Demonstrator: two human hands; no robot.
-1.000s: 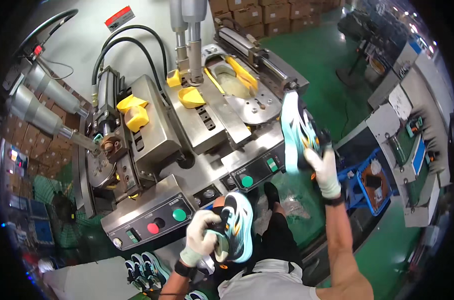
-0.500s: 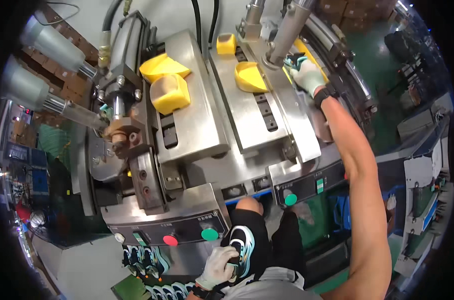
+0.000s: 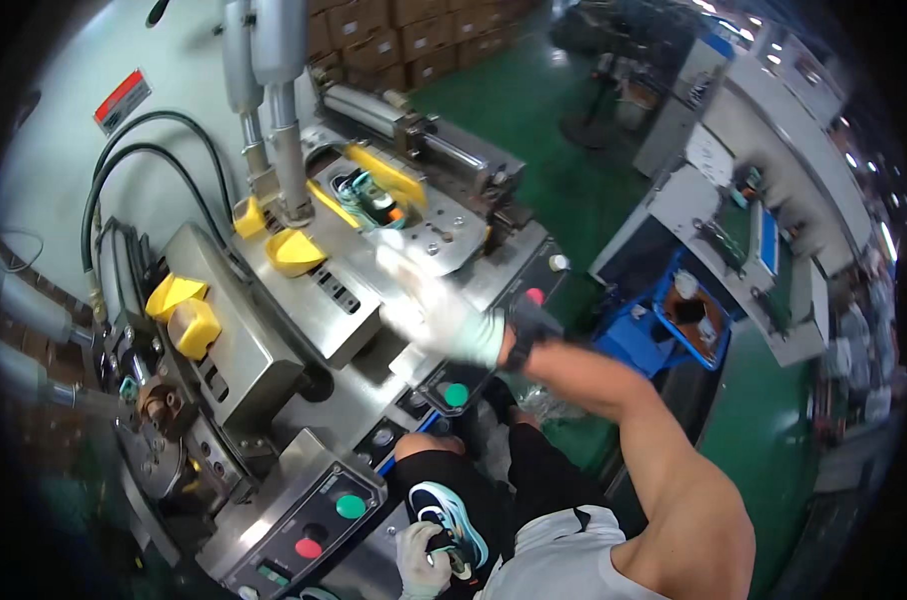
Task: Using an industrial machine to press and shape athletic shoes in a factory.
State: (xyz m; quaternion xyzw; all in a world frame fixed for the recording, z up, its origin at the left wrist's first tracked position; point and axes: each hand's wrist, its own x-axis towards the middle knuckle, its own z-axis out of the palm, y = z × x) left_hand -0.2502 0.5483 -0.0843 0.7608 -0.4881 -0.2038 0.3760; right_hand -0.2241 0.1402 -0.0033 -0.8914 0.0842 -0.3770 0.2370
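A dark sports shoe with a light-blue and white sole (image 3: pixel 452 520) rests on my thigh. My left hand (image 3: pixel 424 562), in a pale work glove, is closed round its heel end. My gloved right hand (image 3: pixel 436 308) is smeared by motion above the front of the machine's right side, and its fingers cannot be made out. Beyond it, another shoe (image 3: pixel 372 198) with teal and orange parts lies in the right-hand station, between yellow pads (image 3: pixel 386 175). A gap separates my right hand from that shoe.
Steel blocks bear yellow pads (image 3: pixel 296 252) below upright cylinders (image 3: pixel 282 100). Control panels with a green button (image 3: pixel 456 395) and a red button (image 3: pixel 309 548) line the machine's front. To the right stand a blue bin (image 3: pixel 642 335) and a grey bench (image 3: pixel 709 205).
My right hand has come away from the shoe in the right station, back toward me. That shoe stays there. The view has swung right; my left hand still holds its shoe.
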